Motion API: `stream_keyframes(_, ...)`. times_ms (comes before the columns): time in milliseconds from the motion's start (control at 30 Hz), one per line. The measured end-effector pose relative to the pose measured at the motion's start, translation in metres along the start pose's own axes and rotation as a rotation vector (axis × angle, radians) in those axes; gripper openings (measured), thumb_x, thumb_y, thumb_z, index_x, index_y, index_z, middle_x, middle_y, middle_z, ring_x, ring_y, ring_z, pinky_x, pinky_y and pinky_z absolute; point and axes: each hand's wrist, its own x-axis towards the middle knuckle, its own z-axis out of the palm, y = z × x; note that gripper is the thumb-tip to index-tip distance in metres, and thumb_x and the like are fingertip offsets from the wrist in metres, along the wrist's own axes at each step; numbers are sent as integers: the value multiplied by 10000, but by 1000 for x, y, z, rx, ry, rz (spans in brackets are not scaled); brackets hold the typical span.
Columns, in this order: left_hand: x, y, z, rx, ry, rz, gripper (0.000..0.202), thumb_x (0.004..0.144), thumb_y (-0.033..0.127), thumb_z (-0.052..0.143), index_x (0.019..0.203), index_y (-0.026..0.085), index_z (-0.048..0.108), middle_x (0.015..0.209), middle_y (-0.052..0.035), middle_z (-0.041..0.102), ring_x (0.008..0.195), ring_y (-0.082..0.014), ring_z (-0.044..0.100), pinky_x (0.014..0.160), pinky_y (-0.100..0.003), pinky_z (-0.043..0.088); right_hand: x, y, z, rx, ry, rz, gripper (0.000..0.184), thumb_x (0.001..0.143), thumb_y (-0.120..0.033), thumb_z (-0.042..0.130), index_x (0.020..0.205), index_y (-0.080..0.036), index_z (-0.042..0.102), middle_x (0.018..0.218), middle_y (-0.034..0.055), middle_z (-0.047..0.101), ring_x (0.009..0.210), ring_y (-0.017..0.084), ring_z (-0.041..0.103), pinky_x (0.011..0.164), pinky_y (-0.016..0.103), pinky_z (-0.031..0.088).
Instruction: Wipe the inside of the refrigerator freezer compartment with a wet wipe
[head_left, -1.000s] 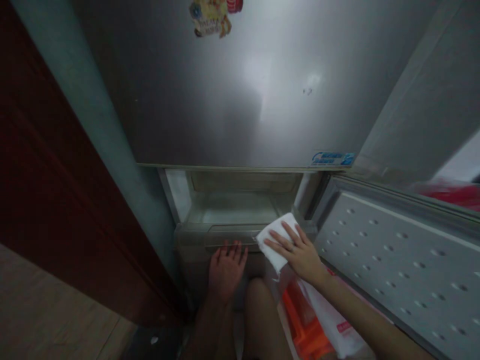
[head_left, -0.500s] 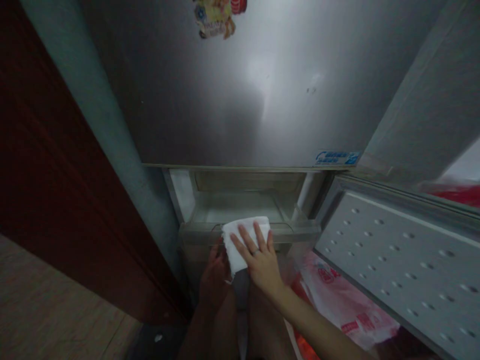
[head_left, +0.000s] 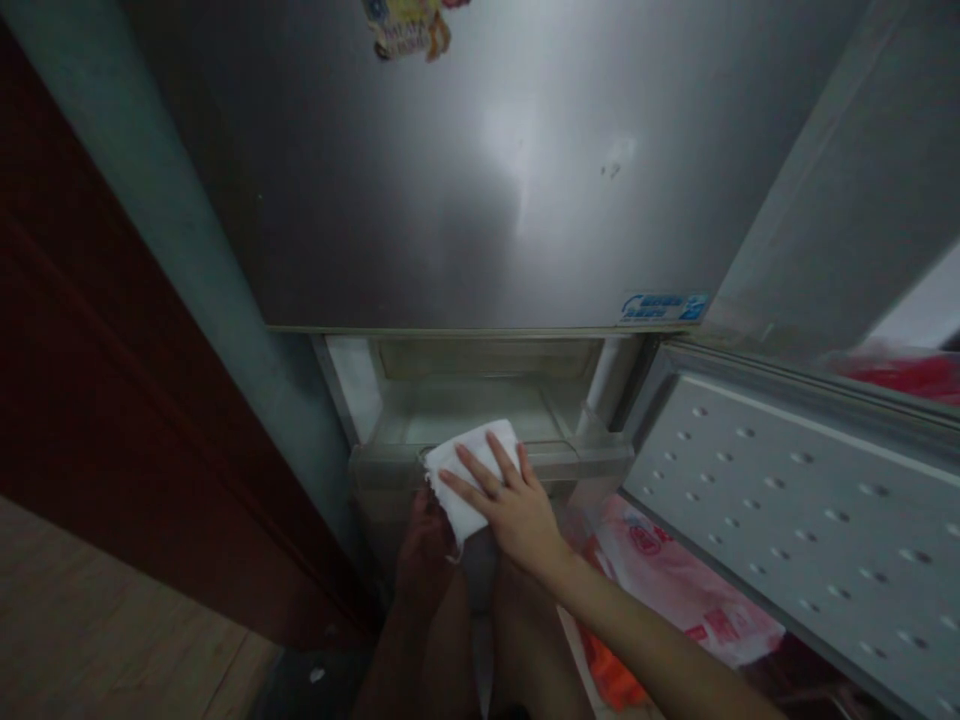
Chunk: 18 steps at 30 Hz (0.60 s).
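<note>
My right hand [head_left: 517, 510] lies with fingers spread over a folded white cloth [head_left: 469, 450], pressing it against the front of a clear plastic drawer [head_left: 600, 458]. The cloth has a frayed left edge and a loose thread hanging from its lower corner. Its thumb is out of sight. In shadow below and left of the cloth, my left hand [head_left: 420, 555] has its fingers bent up against the drawer front, their tips partly hidden by the cloth. The drawer is pulled partway out of the fridge's lower compartment, and its floor [head_left: 480, 405] looks bare.
Overhead spans the steel upper fridge door [head_left: 465, 200]. To the right, the lower door [head_left: 795, 510] stands swung open with its dimpled inner panel showing. Beneath it lies a pinkish plastic bag [head_left: 675, 580]. A dark red wooden panel [head_left: 150, 380] rises close on the left.
My right hand and the cloth have shifted slightly left along the drawer front, and the cloth has turned to a steeper slant. My left hand stays at the drawer. The view has shifted a little.
</note>
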Motion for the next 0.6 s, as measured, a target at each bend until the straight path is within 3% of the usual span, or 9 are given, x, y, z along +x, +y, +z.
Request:
stream_keyframes(133, -5, 5, -9, -181, -19, -82, 537, 789, 113, 429, 1259, 337, 562, 1255, -62, 660, 1288, -195, 531, 1165, -487, 267, -30, 30, -5, -76, 12, 49, 769, 868, -78, 461, 1520, -376, 183, 1606, -46, 126, 1481, 319, 82, 1134, 589, 242)
stream_keyframes(300, -5, 4, -12, -257, -64, -69, 565, 790, 92, 432, 1307, 303, 519, 1267, -103, 651, 1317, -213, 506, 1178, -497, 215, -68, 72, -10, -117, 52, 105, 679, 888, -77, 437, 1490, -364, 307, 1604, -32, 149, 1485, 292, 88, 1154, 593, 191)
stream_keyframes(433, -4, 3, -14, -233, -64, -62, 563, 789, 86, 422, 1286, 327, 530, 1255, -92, 663, 1310, -206, 513, 1170, -492, 232, -96, 104, -10, -135, 87, 146, 540, 927, -112, 411, 1436, -292, 437, 1576, 43, 264, 1482, 306, 101, 1138, 657, 153)
stream_keyframes(500, -3, 3, -15, -209, -70, -59, 568, 788, 92, 419, 1298, 325, 512, 1269, -86, 655, 1321, -193, 502, 1176, -470, 228, -105, 113, -10, -120, 112, 182, 520, 946, -124, 375, 1440, -277, 428, 1557, 74, 311, 1482, 312, 93, 1118, 697, 128)
stream_keyframes(600, -3, 2, -14, -196, -58, -50, 530, 801, 103, 412, 1280, 309, 510, 1234, -88, 673, 1280, -193, 546, 1176, -466, 238, -112, 115, -14, -60, 168, 186, 542, 970, -173, 329, 1502, -274, 305, 1553, 96, 317, 1475, 327, 125, 1091, 741, 110)
